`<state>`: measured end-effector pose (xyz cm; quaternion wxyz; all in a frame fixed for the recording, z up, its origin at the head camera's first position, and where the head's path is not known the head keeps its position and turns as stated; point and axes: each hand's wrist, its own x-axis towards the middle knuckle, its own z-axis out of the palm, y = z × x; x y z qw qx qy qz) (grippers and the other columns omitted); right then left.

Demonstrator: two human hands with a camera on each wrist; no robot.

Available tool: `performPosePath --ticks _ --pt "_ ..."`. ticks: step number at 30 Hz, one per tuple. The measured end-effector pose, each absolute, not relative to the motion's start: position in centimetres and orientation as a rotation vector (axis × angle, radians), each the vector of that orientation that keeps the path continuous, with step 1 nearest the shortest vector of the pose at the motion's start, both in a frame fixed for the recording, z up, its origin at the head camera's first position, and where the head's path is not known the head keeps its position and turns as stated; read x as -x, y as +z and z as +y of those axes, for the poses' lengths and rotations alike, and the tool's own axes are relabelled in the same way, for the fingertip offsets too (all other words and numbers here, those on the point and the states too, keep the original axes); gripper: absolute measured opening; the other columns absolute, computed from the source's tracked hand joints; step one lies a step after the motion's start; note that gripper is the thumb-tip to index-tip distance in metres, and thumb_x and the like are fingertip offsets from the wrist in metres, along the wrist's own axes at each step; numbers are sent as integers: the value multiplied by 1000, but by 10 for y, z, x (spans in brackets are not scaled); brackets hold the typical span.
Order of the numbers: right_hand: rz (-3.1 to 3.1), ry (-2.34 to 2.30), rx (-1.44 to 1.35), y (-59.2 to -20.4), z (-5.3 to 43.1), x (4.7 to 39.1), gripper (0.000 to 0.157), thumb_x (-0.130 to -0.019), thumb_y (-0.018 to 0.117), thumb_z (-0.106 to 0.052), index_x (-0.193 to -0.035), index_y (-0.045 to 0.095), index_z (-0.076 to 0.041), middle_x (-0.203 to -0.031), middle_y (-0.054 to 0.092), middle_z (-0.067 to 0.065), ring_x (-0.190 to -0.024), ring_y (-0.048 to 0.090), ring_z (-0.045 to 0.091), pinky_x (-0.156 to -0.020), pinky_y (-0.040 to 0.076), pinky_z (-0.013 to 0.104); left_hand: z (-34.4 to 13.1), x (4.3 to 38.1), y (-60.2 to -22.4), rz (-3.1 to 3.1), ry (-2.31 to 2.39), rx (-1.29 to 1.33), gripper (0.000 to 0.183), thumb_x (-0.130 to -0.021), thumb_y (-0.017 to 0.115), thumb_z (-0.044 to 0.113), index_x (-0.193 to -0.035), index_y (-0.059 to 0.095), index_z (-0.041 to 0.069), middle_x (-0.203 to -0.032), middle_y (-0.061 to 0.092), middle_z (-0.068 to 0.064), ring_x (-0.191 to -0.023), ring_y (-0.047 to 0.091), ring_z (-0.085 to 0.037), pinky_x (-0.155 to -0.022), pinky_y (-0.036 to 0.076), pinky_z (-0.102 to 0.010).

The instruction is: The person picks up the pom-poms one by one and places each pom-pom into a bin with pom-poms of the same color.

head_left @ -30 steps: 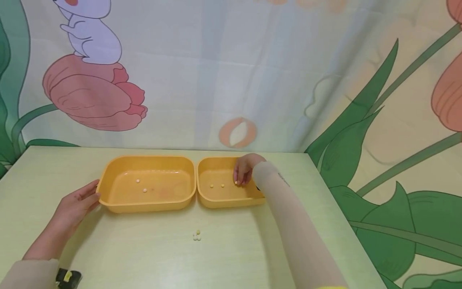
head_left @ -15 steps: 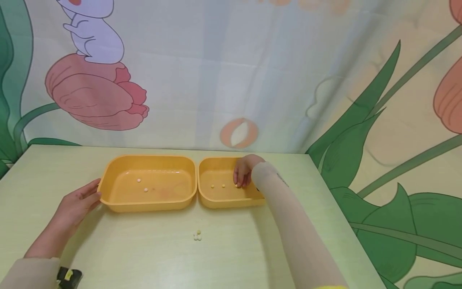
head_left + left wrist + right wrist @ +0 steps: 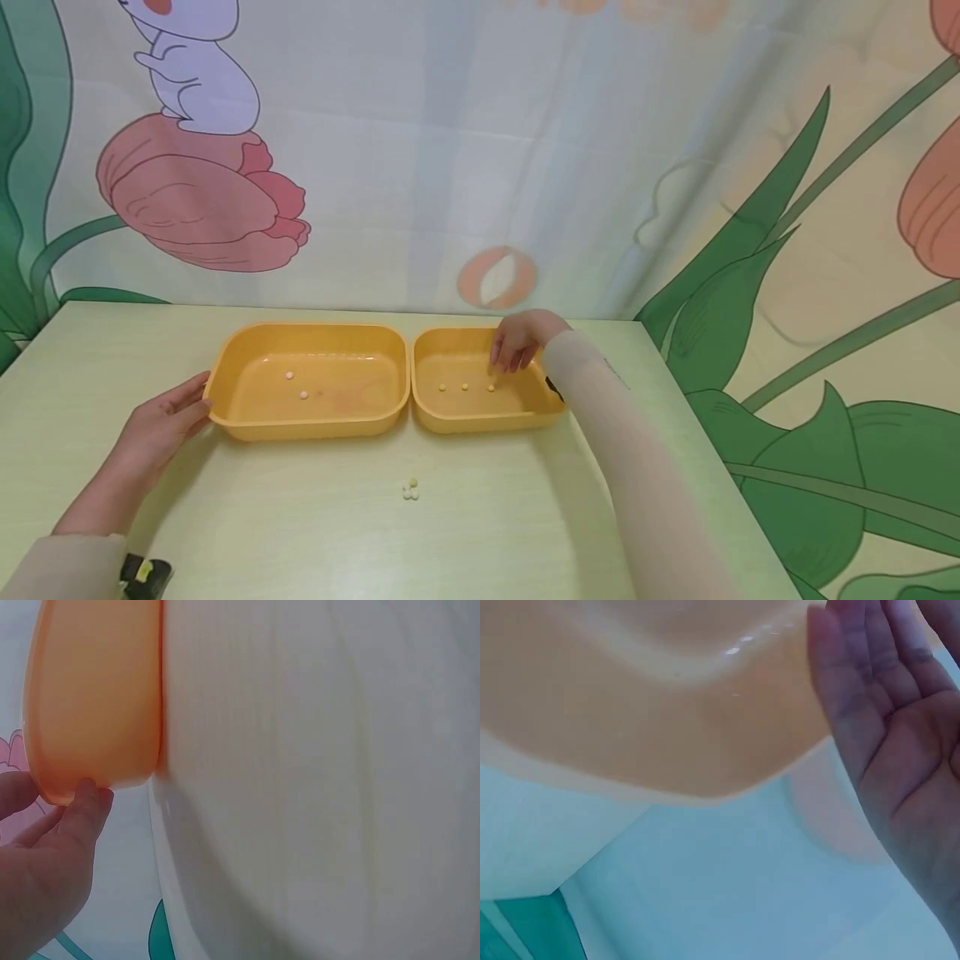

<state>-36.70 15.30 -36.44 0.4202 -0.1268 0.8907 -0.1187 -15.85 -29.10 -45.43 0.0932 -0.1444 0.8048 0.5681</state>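
Note:
My left hand point(image 3: 161, 425) holds the left end of the large yellow tray point(image 3: 315, 429), its thumb and fingers at the rim, as the left wrist view also shows. Two small, round, whitish pellets point(image 3: 303, 395) lie in that tray. Over the smaller yellow tray point(image 3: 480, 423) hangs my right hand point(image 3: 521, 337), fingers pointing down and nothing visible in them. In the right wrist view its fingers point(image 3: 847, 682) look nearly straight. Three small yellowish pellets, one of them a pellet point(image 3: 491, 388) just below the fingertips, lie in a row in this tray.
On the table point(image 3: 300, 533) in front of the trays sits a little cluster of several pellets point(image 3: 410, 492), white ones and a yellowish one. The two trays stand end to end. Behind the table hangs a printed curtain point(image 3: 360, 167) with flowers and a white animal.
My right hand has let go of a yellowish pellet in the smaller tray and risen up and to the right. My left hand stays at the large tray's end.

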Motion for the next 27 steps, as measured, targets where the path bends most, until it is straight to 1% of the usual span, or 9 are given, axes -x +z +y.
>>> performPosePath --ticks 5,11,13,15,18,21,23,25,27 --pt "2307 -377 445 -352 162 356 37 -101 63 -19 -134 60 -2 -129 70 12 -113 68 23 -99 60 33 -291 159 -455 2384 1695 436 63 -111 38 28 -163 9 8 -168 14 -23 -155 26 -41 -84 54 -3" --pt "2382 -673 598 -345 178 332 35 -100 63 -18 -129 63 1 -120 73 15 -101 69 23 -89 60 32 -291 160 -456 2385 1695 442 63 -111 39 30 -163 9 8 -169 14 -23 -155 27 -41 -87 54 -5" --pt "2392 -793 619 -343 182 321 32 -101 61 -17 -127 64 1 -119 73 18 -101 69 27 -88 60 34 -292 159 -457 2391 1703 417 63 -111 39 29 -163 9 7 -168 14 -24 -151 43 -21 -86 54 -4" --pt "2404 -899 633 -342 186 310 29 -101 61 -17 -123 65 0 -117 73 20 -102 69 32 -90 60 37 -293 158 -458 2392 1727 388 63 -111 39 28 -163 10 6 -167 14 -26 -131 57 7 -83 54 -1" --pt "2412 -1037 637 -344 189 295 24 -103 60 -18 -118 67 -1 -109 73 17 -97 68 32 -91 61 42 -294 156 -460 2385 1764 348 64 -111 40 27 -162 11 3 -165 14 -29 -93 47 33 -81 53 0" --pt "2389 -1143 657 -346 188 277 22 -103 59 -17 -115 67 -1 -99 72 7 -89 68 25 -89 62 43 -293 156 -460 2374 1783 354 64 -111 40 27 -162 12 3 -165 14 -29 -86 44 35 -81 53 0" --pt "2347 -1191 684 -348 185 265 22 -103 58 -16 -115 66 1 -95 71 3 -85 67 22 -85 62 37 -293 156 -459 2374 1782 361 64 -111 41 27 -162 12 4 -166 14 -28 -87 45 34 -81 53 0" --pt "2290 -1232 717 -351 181 254 22 -103 58 -14 -115 66 3 -93 71 4 -83 67 21 -81 62 30 -293 156 -459 2376 1778 364 64 -111 40 27 -162 12 4 -166 14 -28 -89 46 33 -82 53 0" --pt "2236 -1263 742 -353 176 244 22 -102 58 -12 -114 66 5 -93 71 8 -82 67 22 -79 62 26 -292 156 -458 2385 1762 363 64 -111 40 28 -163 11 5 -166 14 -27 -101 51 29 -83 53 -1"
